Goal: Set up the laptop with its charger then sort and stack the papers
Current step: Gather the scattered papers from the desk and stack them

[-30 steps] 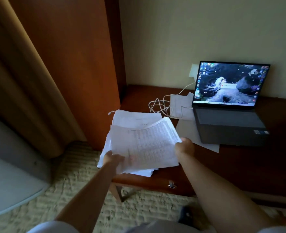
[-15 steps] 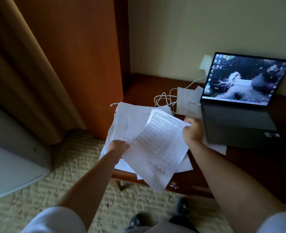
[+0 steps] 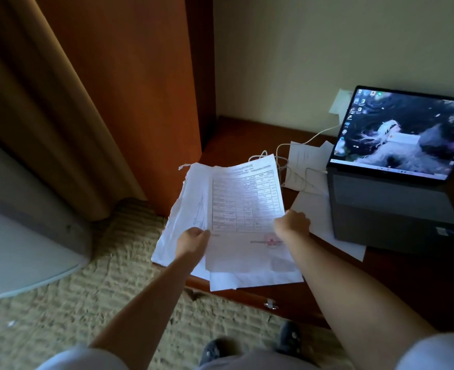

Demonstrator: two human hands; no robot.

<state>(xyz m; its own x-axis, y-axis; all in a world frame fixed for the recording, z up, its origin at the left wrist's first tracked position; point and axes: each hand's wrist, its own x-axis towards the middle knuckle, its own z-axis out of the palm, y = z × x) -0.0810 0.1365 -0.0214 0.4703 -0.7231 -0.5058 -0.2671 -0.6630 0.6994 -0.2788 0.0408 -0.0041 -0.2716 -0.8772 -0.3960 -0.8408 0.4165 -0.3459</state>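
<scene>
The left hand (image 3: 194,240) and right hand (image 3: 292,222) each grip a side edge of the printed sheet (image 3: 247,204), held over the paper stack (image 3: 183,217) left of the open laptop (image 3: 391,193). The sheet's long axis runs away from the person, header pointing toward the wall. The white charger cable (image 3: 295,156) lies beside the laptop's left edge.

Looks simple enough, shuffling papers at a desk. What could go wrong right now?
The pile under the top sheet hangs over the desk edge; if the left hand or right hand loosens its grip, pages could slide onto the carpet. The white cable lies coiled just behind, crossing a loose paper, so squaring the stack there might snag it and tug the laptop.
</scene>
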